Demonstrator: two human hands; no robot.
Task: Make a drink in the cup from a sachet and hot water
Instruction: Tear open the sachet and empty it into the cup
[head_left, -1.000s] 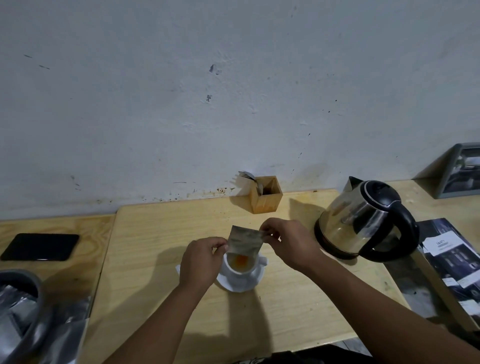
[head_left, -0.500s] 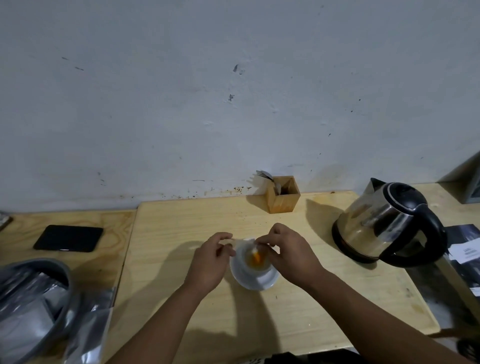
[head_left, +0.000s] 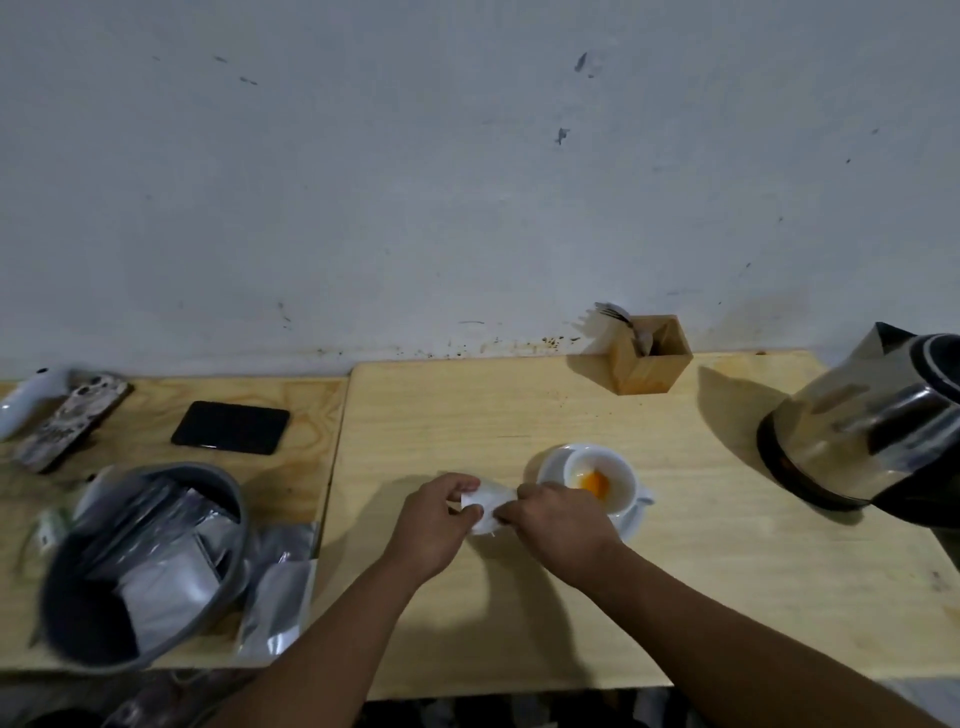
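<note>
Hands meet over a wooden tabletop (head_left: 519, 415): the left hand (head_left: 434, 519) and right hand (head_left: 558, 525) each pinch one end of a pale sachet (head_left: 485, 506), fingers clenched on it, just left of the cup. The white cup (head_left: 602, 480) sits on a saucer (head_left: 631, 522) with orange powder (head_left: 595, 484) inside. A steel kettle (head_left: 872, 421) stands well apart at far right.

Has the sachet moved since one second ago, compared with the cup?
Yes. The sachet, then held above the cup, is now left of it, low over the table, pinched between the left hand and right hand.
</note>
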